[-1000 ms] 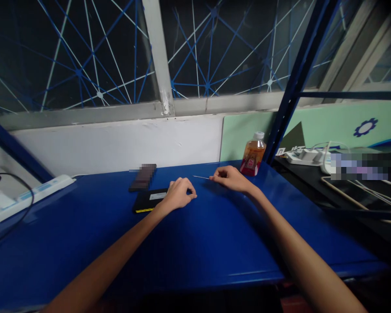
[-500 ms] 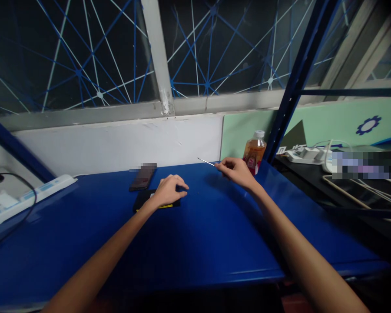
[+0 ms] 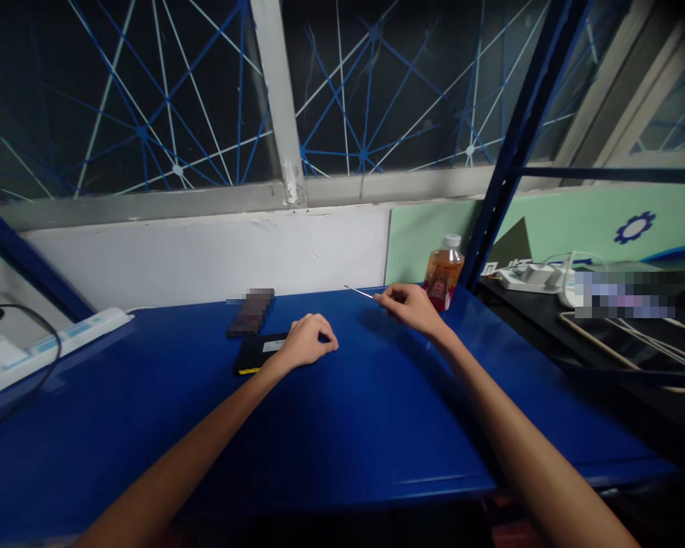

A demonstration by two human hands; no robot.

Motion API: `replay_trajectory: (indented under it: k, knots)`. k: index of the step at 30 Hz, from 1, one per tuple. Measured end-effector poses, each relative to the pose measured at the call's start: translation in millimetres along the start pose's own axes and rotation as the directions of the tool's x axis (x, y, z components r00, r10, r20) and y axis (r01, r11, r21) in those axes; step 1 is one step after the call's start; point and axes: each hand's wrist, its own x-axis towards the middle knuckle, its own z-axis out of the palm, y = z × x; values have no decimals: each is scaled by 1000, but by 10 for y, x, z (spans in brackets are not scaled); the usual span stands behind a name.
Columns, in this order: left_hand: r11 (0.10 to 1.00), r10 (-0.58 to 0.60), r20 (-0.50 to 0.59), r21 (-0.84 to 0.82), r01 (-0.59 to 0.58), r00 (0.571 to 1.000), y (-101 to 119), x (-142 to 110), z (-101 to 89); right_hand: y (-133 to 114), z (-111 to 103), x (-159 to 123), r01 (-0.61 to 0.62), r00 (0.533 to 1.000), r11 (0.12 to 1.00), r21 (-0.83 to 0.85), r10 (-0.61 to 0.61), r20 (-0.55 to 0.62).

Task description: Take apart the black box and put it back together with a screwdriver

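My right hand (image 3: 409, 306) is closed on a slim screwdriver (image 3: 359, 291), its thin metal shaft pointing left above the blue table. Fingers wrap most of the handle. With thumb and forefinger pinched together, my left hand (image 3: 311, 340) rests low at the table surface. Whatever lies between those fingertips, if anything, is too small to make out. Under and beside the left wrist lies a flat black case (image 3: 255, 355) with a white label and a yellow edge, partly covered by the hand. A dark, flat, oblong object (image 3: 245, 318), partly blurred out, lies behind it.
A bottle of amber drink (image 3: 442, 275) with a white cap stands behind my right hand. On the left lies a white power strip (image 3: 85, 341) with a black cable. Cables and another strip (image 3: 519, 279) sit on the black surface at right. A blue post (image 3: 494, 213) rises there.
My left hand has moved right and its fingers have closed into a pinch near where tiny specks lay on the table. The right hand with the screwdriver has barely moved.
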Motion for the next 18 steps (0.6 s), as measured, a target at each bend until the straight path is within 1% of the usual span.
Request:
replay_trajectory:
  k: [4,6,8,11,12,15,17,18]
  knots:
    - [1000,4,-32,23,-3,999,106,21,50,-15,16,-5,11,1000,1000,-17,-11,8]
    - [999,5,-48,38,-3,999,144,17,46,-18,21,-4,14,1000,999,-32,-14,10]
    - [999,9,-57,50,-6,998,150,-10,-1,-14,25,0,13,1000,999,-45,-12,12]
    - [998,17,-57,63,-13,998,85,-106,-161,1,38,7,12,1000,998,-59,-12,15]
    - [998,29,-33,57,-27,999,44,-153,-233,7,45,10,13,1000,998,-64,-12,18]
    - [994,102,92,36,-105,991,-110,-334,-448,19,65,13,17,1000,997,-78,-15,27]
    - [990,131,152,29,-137,980,-214,-470,-545,22,74,12,17,999,996,-90,-14,33]
    - [990,133,162,29,-139,978,-259,-537,-570,22,78,11,16,999,995,-98,-13,35]
